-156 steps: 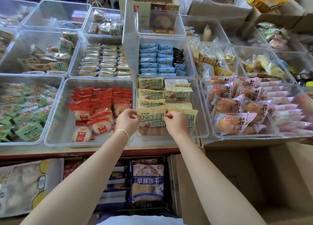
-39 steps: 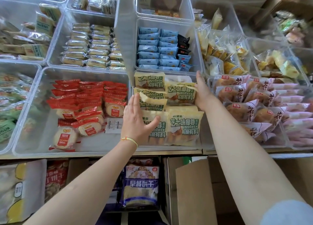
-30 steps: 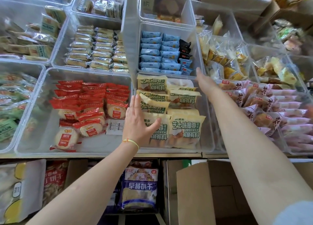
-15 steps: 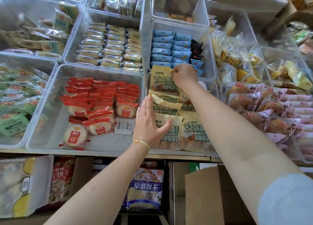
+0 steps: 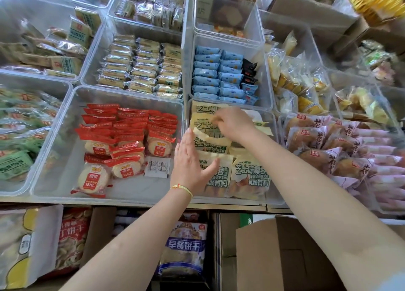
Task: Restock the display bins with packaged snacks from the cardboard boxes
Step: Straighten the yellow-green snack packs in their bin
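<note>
Inside clear bin (image 5: 271, 124), front row: yellow snack packs (image 5: 251, 174) stacked, back ones hidden under right hand (image 5: 235, 123), fingers curled pinching one pack's top edge, motion-blurred. Left hand (image 5: 190, 163) flat, fingers spread, pressing front pack; cardboard box (image 5: 285, 253) below, contents unseen.

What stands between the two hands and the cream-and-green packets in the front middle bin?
Nothing visible does. The left hand lies flat on the cream-and-green packets, and the right hand already pinches one farther back in the same clear bin.
</note>
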